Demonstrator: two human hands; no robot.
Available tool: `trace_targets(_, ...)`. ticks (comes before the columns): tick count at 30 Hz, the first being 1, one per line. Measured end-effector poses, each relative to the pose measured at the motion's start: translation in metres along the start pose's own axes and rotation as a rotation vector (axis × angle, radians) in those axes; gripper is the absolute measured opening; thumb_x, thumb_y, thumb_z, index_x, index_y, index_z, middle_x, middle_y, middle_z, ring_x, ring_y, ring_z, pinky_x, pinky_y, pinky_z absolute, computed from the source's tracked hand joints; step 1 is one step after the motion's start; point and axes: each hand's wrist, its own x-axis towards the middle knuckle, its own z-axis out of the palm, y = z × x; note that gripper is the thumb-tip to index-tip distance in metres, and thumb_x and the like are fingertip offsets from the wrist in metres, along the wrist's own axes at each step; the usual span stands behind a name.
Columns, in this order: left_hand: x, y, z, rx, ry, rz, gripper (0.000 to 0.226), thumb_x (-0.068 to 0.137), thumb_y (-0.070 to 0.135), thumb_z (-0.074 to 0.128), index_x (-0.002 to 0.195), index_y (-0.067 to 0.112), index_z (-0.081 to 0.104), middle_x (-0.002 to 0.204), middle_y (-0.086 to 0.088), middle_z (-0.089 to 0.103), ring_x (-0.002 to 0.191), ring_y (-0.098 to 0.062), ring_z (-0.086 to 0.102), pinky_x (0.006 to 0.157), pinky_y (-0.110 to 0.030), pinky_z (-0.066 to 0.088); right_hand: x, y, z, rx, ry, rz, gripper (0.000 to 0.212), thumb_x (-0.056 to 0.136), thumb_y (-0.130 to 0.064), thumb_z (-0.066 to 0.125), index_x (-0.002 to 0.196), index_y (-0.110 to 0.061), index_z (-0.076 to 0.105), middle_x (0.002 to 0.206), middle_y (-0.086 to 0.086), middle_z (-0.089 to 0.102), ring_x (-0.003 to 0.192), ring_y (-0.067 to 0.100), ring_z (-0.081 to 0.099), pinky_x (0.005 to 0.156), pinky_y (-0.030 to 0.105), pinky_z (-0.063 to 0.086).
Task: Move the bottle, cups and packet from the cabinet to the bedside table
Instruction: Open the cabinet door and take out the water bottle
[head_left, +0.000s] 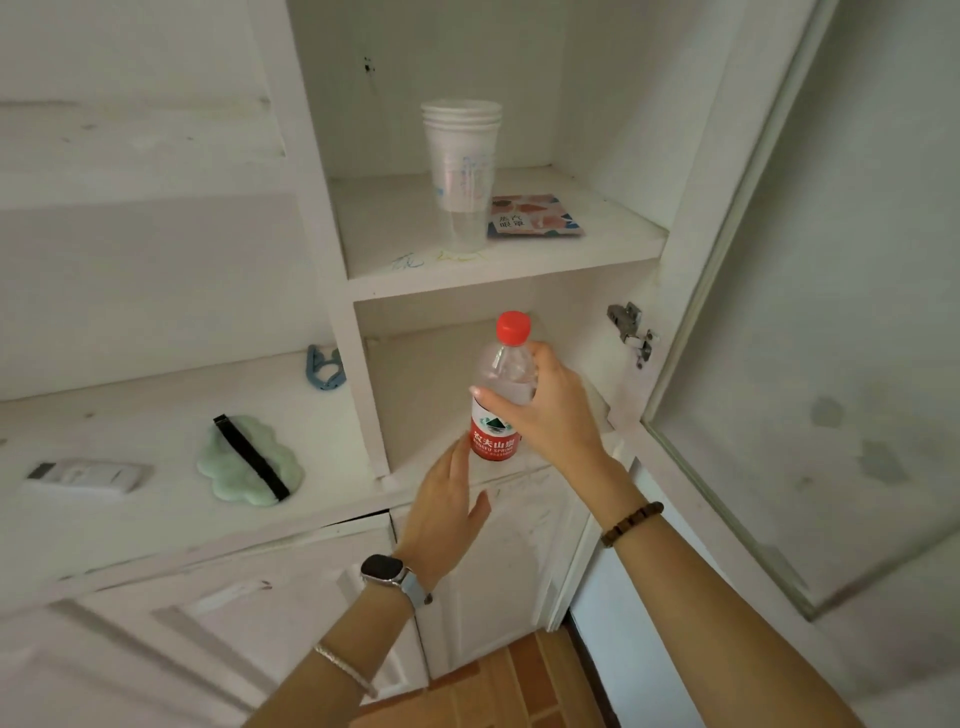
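The bottle (500, 395), clear with a red cap and red label, stands upright at the front of the cabinet's lower shelf (415, 395). The right hand (545, 410) is wrapped around its upper body just below the cap. The left hand (447, 504) sits at seven o'clock from the bottle, fingers spread and holding nothing, its fingertips close to the label. At twelve o'clock, on the upper shelf (597, 234), a stack of cups (462, 171) stands upright, with the packet (535, 215) lying flat just beside it at three o'clock. Out at nine o'clock from the bottle, on the white surface (156, 415), lie a green cloud-shaped pad (249, 462) and a blue clip (324, 366). The cabinet door (831, 312) hangs open at three o'clock.
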Motion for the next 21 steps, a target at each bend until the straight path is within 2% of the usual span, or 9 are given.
trace_targets(2,-0.025,0.011,-0.004,-0.011,0.027,-0.022,0.073,0.091,0.021,0.057,0.149,0.013,0.013,0.151,-0.008,0.031,0.137,-0.02,0.032,0.112,-0.028,0.026,-0.02,-0.009,-0.005,0.061,-0.022,-0.017,0.064,0.075,-0.051,0.076,0.124,-0.02,0.05,0.105,-0.004,0.06,0.097,0.013,0.06,0.074,0.013,0.046)
trace_targets(4,-0.052,0.021,-0.006,-0.014,0.054,-0.042,0.073,0.091,0.02,0.056,0.149,0.014,0.013,0.151,-0.008,0.031,0.137,-0.02,0.033,0.113,-0.032,0.029,-0.041,-0.014,-0.007,0.112,-0.057,-0.035,0.064,0.076,-0.052,0.074,0.126,-0.022,0.048,0.109,-0.004,0.06,0.101,0.014,0.061,0.082,0.025,0.054)
trace_targets(6,-0.079,0.029,-0.008,-0.029,0.071,-0.075,0.074,0.09,0.02,0.056,0.15,0.017,0.012,0.151,-0.006,0.03,0.133,-0.023,0.038,0.107,-0.039,0.038,-0.061,-0.019,-0.007,0.14,-0.102,-0.054,0.065,0.076,-0.055,0.072,0.127,-0.025,0.046,0.114,-0.005,0.06,0.104,0.014,0.062,0.086,0.032,0.056)
trace_targets(9,-0.12,0.038,-0.014,-0.049,0.122,-0.122,0.073,0.09,0.017,0.055,0.149,0.019,0.013,0.15,-0.003,0.031,0.131,-0.019,0.039,0.102,-0.036,0.044,-0.088,-0.03,-0.004,0.172,-0.172,-0.093,0.066,0.077,-0.053,0.072,0.129,-0.023,0.045,0.118,-0.004,0.06,0.106,0.013,0.061,0.086,0.029,0.054)
trace_targets(11,-0.146,0.043,-0.019,-0.046,0.152,-0.153,0.071,0.091,0.017,0.055,0.149,0.019,0.014,0.147,-0.002,0.035,0.124,-0.015,0.044,0.101,-0.022,0.04,-0.104,-0.041,0.0,0.199,-0.221,-0.112,0.065,0.079,-0.047,0.074,0.13,-0.022,0.044,0.119,-0.005,0.059,0.107,0.013,0.06,0.083,0.021,0.049)
trace_targets(13,-0.17,0.046,-0.027,-0.032,0.181,-0.192,0.069,0.091,0.016,0.055,0.149,0.017,0.016,0.145,-0.003,0.037,0.123,-0.013,0.044,0.1,-0.009,0.029,-0.119,-0.052,0.009,0.228,-0.278,-0.133,0.063,0.079,-0.044,0.075,0.13,-0.022,0.043,0.121,-0.004,0.058,0.109,0.013,0.059,0.079,0.015,0.043)
trace_targets(14,-0.181,0.046,-0.032,-0.023,0.196,-0.215,0.069,0.091,0.016,0.055,0.148,0.016,0.017,0.146,-0.003,0.037,0.127,-0.013,0.041,0.103,-0.01,0.026,-0.126,-0.059,0.014,0.236,-0.311,-0.142,0.063,0.08,-0.045,0.074,0.129,-0.022,0.043,0.122,-0.004,0.058,0.109,0.013,0.059,0.077,0.013,0.042)
trace_targets(17,-0.217,0.039,-0.046,0.039,0.236,-0.284,0.07,0.091,0.018,0.055,0.148,0.016,0.015,0.148,-0.004,0.034,0.133,-0.015,0.036,0.11,-0.024,0.029,-0.146,-0.082,0.032,0.239,-0.41,-0.186,0.062,0.081,-0.046,0.073,0.127,-0.023,0.04,0.124,-0.003,0.058,0.107,0.012,0.058,0.074,0.011,0.042)
trace_targets(21,-0.27,0.028,-0.07,0.097,0.281,-0.41,0.069,0.093,0.022,0.053,0.149,0.016,0.014,0.15,-0.004,0.031,0.135,-0.017,0.035,0.109,-0.025,0.028,-0.179,-0.122,0.058,0.264,-0.512,-0.258,0.06,0.082,-0.046,0.071,0.126,-0.02,0.04,0.114,-0.009,0.056,0.1,0.007,0.055,0.083,0.025,0.051)
